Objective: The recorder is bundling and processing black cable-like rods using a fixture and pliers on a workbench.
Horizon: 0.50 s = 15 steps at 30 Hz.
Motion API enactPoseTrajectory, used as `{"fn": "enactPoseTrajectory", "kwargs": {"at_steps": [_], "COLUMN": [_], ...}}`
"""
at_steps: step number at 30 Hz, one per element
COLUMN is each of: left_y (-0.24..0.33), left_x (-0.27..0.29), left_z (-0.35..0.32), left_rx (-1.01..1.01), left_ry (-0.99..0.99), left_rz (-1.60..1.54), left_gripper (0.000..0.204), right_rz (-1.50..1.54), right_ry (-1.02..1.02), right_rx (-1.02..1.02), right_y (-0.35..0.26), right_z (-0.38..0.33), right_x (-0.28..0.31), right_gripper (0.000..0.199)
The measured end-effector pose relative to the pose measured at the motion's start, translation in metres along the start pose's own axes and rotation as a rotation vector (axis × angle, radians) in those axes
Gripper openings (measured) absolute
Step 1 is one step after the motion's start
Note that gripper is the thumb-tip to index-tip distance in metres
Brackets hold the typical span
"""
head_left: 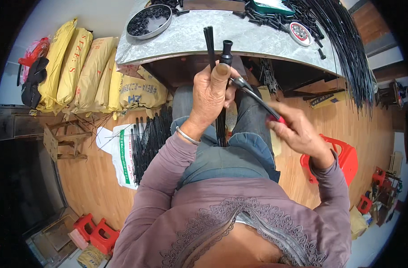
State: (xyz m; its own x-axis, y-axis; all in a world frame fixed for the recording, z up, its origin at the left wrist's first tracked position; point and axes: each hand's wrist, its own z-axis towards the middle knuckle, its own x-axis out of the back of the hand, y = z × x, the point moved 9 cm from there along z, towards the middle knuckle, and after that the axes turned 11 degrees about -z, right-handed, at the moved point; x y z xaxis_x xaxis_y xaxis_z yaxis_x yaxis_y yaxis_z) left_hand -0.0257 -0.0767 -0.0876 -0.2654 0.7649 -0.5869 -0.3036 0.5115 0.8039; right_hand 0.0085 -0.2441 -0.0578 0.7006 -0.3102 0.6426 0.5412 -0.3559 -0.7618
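Between my knees, my left hand is wrapped round a bundle of thin black rods. Beside their tips stands a black tubular fitting with a flared top, upright at the same hand. A tan covering shows on the thumb. My right hand grips a metal hand tool by its red and black handle. The tool slants up and left, its rounded metal head at the fingers of my left hand, near the fitting. Part of the right-hand fingers is blurred. The rods' lower ends hang down between my legs.
Ahead is a marble-patterned table carrying a round tray of small black parts, black fittings and a small round dish. Long black rods overhang its right edge. Yellow sacks stand left; a red stool is right.
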Motion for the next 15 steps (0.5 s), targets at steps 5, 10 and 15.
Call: {"fn": "enactPoseTrajectory", "kwargs": {"at_steps": [5,10,15], "left_y": [0.000,-0.004,-0.008], "left_x": [-0.005,-0.009,-0.011], "left_z": [-0.002,0.001,0.004], "left_rx": [-0.004,0.098,0.114], "left_ry": [-0.031,-0.050,-0.090], "left_rz": [0.089,0.014,-0.021], "left_gripper": [0.060,0.061,0.061], "right_rz": [1.476,0.691,0.708], "right_ry": [-0.638,-0.506,-0.470], "right_rx": [-0.455,-0.270,-0.308], "right_y": [0.003,0.015,0.007], "right_z": [-0.034,-0.011,-0.008], "right_x": [-0.077,-0.040,-0.028], "right_gripper": [0.039,0.045,0.052]}}
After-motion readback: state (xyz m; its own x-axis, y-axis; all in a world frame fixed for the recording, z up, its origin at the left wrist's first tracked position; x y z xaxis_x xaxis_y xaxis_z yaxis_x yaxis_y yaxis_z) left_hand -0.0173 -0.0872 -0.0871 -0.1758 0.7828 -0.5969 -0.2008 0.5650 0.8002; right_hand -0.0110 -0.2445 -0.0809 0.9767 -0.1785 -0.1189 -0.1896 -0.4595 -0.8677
